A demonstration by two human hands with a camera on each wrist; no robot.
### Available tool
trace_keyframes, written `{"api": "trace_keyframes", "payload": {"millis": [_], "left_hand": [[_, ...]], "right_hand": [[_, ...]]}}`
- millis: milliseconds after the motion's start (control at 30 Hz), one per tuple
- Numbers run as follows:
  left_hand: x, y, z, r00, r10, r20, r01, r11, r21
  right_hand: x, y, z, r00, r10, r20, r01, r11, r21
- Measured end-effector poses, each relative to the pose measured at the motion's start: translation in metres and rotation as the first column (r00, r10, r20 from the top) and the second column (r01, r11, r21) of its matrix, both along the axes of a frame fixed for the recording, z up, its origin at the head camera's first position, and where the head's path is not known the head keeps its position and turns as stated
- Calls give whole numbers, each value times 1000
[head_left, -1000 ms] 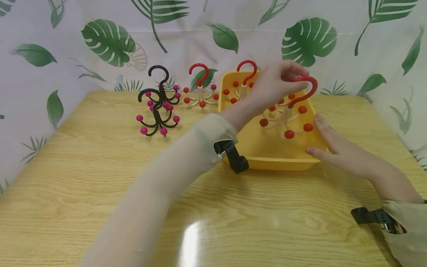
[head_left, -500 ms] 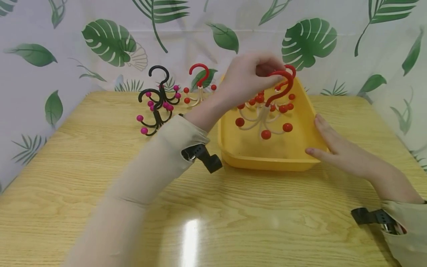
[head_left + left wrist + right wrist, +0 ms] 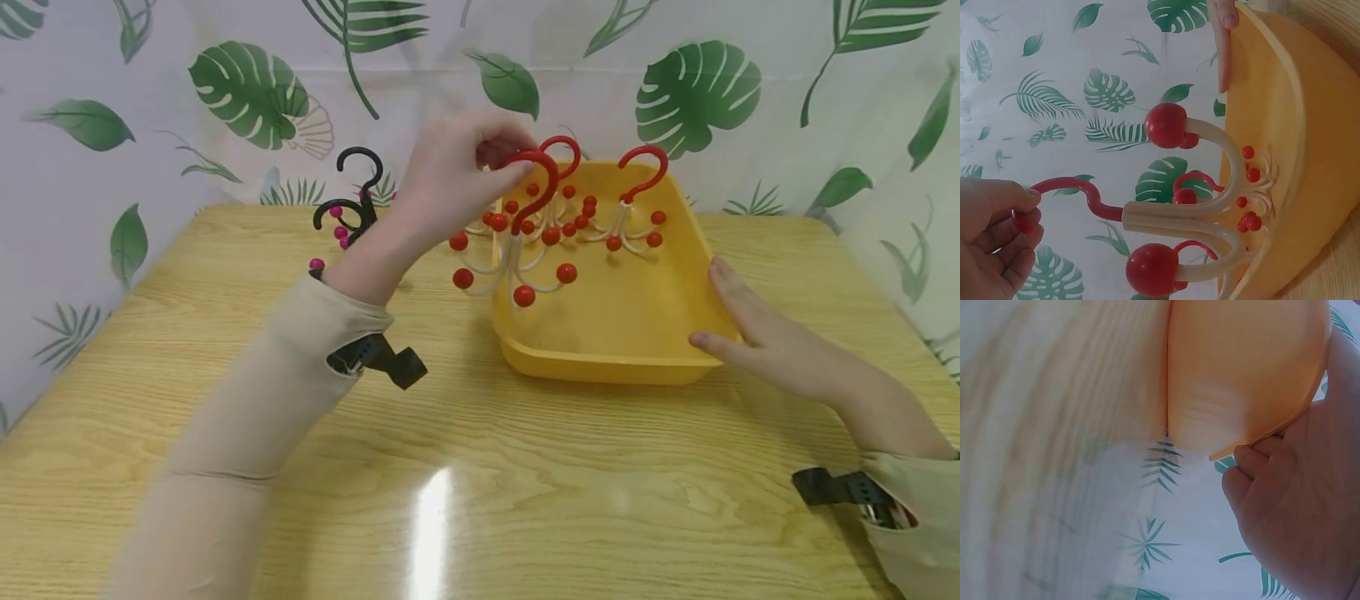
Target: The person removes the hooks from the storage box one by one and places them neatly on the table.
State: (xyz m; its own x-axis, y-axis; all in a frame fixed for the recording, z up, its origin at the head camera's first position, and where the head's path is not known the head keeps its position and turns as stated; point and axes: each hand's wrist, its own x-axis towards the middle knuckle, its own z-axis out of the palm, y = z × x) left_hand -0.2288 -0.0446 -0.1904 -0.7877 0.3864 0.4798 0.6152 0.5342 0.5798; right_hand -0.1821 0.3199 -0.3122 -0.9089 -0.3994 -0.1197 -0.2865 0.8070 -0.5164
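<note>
My left hand (image 3: 457, 171) pinches the red hook of a white hanger with red balls (image 3: 513, 258), held up over the left wall of the yellow bin (image 3: 615, 362). In the left wrist view the thumb and fingers of my left hand (image 3: 997, 234) grip the hook's end, with the white arms (image 3: 1166, 215) hanging free. My right hand (image 3: 780, 342) lies against the bin's right side, fingers spread. The right wrist view shows my right hand (image 3: 1297, 494) at the rim, some fingertips hidden. Two similar red-hooked hangers (image 3: 624, 218) stand inside the bin.
Black hangers with pink balls (image 3: 365, 204) stand on the wooden table (image 3: 570, 475) left of the bin, partly behind my left forearm. Another red-balled hanger, mostly covered by my left hand, is between them and the bin. A leaf-patterned backdrop (image 3: 570, 50) rises behind the table.
My left hand has moved left with the hanger, from over the bin's middle to its left wall. The two hangers inside the bin are now less covered. My right hand has stayed at the bin.
</note>
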Motion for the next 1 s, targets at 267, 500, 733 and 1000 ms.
{"api": "trace_keyframes", "payload": {"millis": [267,500,733,1000], "left_hand": [[-5,-31,-6,994,101,-39,-101,995,-18],[-13,-49,-17,981,179,-69,-182,983,-32],[-20,-58,-27,973,227,-41,-229,972,-43],[-27,-64,-41,965,258,45,-257,966,-30]], "right_hand": [[1,1,0,1000,0,5,0,1000,-5],[1,1,0,1000,8,-3,-8,1000,-11],[1,1,-1,1000,15,-8,-15,1000,-17],[1,1,0,1000,16,-5,-16,1000,-16]]}}
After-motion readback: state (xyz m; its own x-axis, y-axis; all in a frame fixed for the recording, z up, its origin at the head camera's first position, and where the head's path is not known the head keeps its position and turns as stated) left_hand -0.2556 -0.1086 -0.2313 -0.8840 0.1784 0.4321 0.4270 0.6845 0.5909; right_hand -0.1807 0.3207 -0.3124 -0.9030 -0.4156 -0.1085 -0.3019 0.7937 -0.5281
